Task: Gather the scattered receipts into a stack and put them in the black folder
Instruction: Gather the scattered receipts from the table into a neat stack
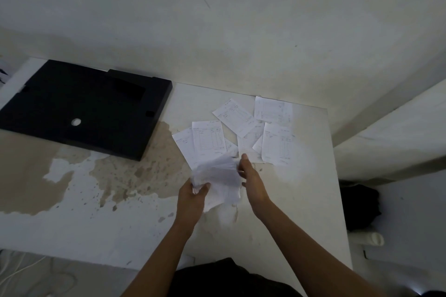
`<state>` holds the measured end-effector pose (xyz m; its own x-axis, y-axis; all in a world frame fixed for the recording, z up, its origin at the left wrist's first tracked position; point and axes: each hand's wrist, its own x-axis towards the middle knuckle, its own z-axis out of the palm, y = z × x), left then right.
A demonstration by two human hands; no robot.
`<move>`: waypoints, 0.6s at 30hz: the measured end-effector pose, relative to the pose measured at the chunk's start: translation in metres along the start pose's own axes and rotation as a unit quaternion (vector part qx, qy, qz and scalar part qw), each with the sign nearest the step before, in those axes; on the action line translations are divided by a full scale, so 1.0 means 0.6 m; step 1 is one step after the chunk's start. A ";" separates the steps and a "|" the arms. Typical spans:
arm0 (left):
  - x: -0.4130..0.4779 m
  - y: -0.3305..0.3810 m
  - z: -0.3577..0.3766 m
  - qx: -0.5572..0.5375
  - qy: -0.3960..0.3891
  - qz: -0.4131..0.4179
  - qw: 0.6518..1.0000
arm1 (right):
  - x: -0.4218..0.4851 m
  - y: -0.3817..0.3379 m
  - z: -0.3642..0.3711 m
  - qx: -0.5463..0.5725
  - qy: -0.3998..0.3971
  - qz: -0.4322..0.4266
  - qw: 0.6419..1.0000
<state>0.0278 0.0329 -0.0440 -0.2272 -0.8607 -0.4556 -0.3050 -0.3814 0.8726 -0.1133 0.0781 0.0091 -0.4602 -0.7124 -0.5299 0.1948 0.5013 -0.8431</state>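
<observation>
Several white printed receipts (277, 142) lie scattered and overlapping on the white table (120, 229), right of centre. My left hand (191, 198) grips a blurred bunch of receipts (219, 178) just above the table. My right hand (252, 178) touches the right edge of that bunch, its index finger stretched toward the loose receipts beyond. The black folder (82, 106) lies closed and flat at the table's far left, a small silver ring on its cover.
The tabletop is worn, with large brown patches (149, 164) between the folder and the receipts. A pale wall (217, 31) rises right behind the table. Past the table's right edge sit a dark bundle (359, 207) and a white tube (371, 239).
</observation>
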 end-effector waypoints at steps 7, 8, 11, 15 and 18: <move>0.013 0.006 -0.031 -0.180 -0.068 -0.046 0.980 | -0.008 -0.039 -0.033 -0.161 -0.061 -0.105 0.979; 0.008 0.014 -0.032 -0.195 -0.085 -0.044 0.976 | -0.006 -0.042 -0.033 -0.184 -0.059 -0.111 0.975; 0.006 0.021 -0.034 -0.234 -0.119 -0.050 0.964 | 0.001 -0.050 -0.030 -0.203 -0.032 -0.113 0.972; -0.001 0.025 -0.038 -0.272 -0.139 -0.070 0.950 | 0.008 -0.053 -0.032 -0.136 -0.026 -0.065 0.988; -0.007 0.029 -0.037 -0.293 -0.144 -0.080 0.942 | 0.004 -0.052 -0.030 -0.092 -0.014 -0.049 0.995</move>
<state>0.0442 0.0223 -0.0228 -0.4891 -0.6818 -0.5440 0.1876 -0.6913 0.6978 -0.1362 0.0693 0.0358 -0.4449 -0.7739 -0.4507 -0.0118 0.5082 -0.8612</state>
